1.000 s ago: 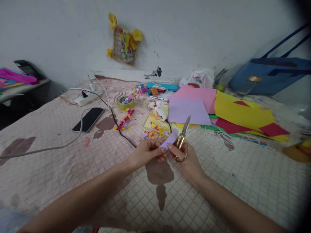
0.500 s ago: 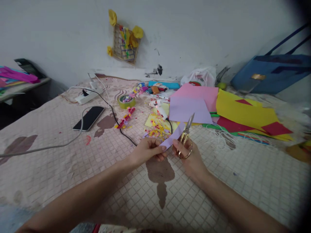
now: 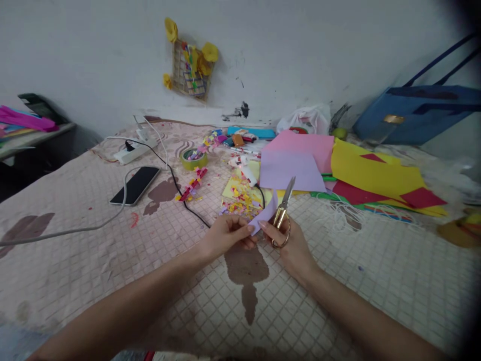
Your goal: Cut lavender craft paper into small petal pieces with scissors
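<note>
My left hand (image 3: 231,233) pinches the lower end of a purple paper strip (image 3: 266,211) between thumb and fingers. Gold-handled scissors (image 3: 282,205) are in my right hand (image 3: 291,245), blades pointing up and away, with fingers round the handles. The right thumb tip is at the strip's edge, close to my left fingertips. Just beyond the hands lie small yellow, pink and purple paper pieces (image 3: 242,198) on a pale yellow sheet. A white glue gun (image 3: 248,175) rests behind them.
Purple paper (image 3: 291,173), pink paper (image 3: 308,148) and yellow paper (image 3: 372,168) lie at the back right, near white string (image 3: 347,213). At left are a phone (image 3: 136,185), cables, a power strip (image 3: 135,152) and green tape (image 3: 194,159).
My right hand and the scissors have shifted slightly left, closer to my left hand. The strip now curves more upright. The whole view has moved a little.
</note>
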`<control>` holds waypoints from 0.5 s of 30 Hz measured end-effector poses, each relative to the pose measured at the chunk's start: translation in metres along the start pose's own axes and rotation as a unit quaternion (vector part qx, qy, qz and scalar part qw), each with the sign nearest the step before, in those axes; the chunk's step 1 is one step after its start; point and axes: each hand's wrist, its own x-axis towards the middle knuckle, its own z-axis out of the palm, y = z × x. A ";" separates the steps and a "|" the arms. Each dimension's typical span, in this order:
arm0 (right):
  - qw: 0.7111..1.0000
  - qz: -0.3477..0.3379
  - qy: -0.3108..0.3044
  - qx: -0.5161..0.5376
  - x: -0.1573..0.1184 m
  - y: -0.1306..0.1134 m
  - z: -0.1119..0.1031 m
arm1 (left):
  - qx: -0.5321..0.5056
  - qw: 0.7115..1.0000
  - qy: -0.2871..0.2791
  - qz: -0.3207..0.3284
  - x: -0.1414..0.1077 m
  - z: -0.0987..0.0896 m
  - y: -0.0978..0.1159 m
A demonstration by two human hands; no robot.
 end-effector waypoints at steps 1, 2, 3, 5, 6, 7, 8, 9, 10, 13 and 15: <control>1.000 -0.005 0.003 -0.006 0.002 -0.001 -0.002 | 0.004 1.000 0.006 0.000 0.000 -0.001 0.000; 1.000 -0.011 0.006 -0.015 0.005 -0.003 -0.005 | 0.005 1.000 0.015 -0.003 0.000 -0.001 0.000; 0.999 -0.018 0.008 -0.028 0.009 -0.005 -0.010 | 0.006 1.000 0.023 -0.006 0.001 -0.002 0.001; 0.996 -0.033 0.007 -0.081 0.020 -0.010 -0.023 | 0.004 0.999 0.036 -0.010 0.001 -0.002 0.002; 0.991 -0.042 0.006 -0.123 0.026 -0.012 -0.031 | 0.003 0.999 0.040 -0.009 0.001 -0.002 0.002; 0.981 -0.050 -0.001 -0.185 0.033 -0.013 -0.041 | 0.001 0.999 0.043 -0.007 0.001 -0.002 0.002; 0.963 -0.066 0.009 -0.263 0.039 -0.014 -0.050 | 0.000 0.999 0.045 -0.004 0.001 -0.002 0.003; 0.927 -0.091 0.036 -0.362 0.045 -0.015 -0.060 | -0.002 0.999 0.046 -0.002 0.001 -0.002 0.003; 0.875 -0.110 0.058 -0.467 0.050 -0.015 -0.069 | -0.002 0.999 0.045 -0.001 0.001 -0.002 0.003; 0.741 -0.097 0.091 -0.658 0.058 -0.014 -0.088 | 0.004 0.999 0.044 -0.004 0.001 -0.001 0.002; 0.693 -0.075 0.095 -0.711 0.060 -0.014 -0.093 | 0.012 0.999 0.042 -0.007 0.001 -0.001 0.001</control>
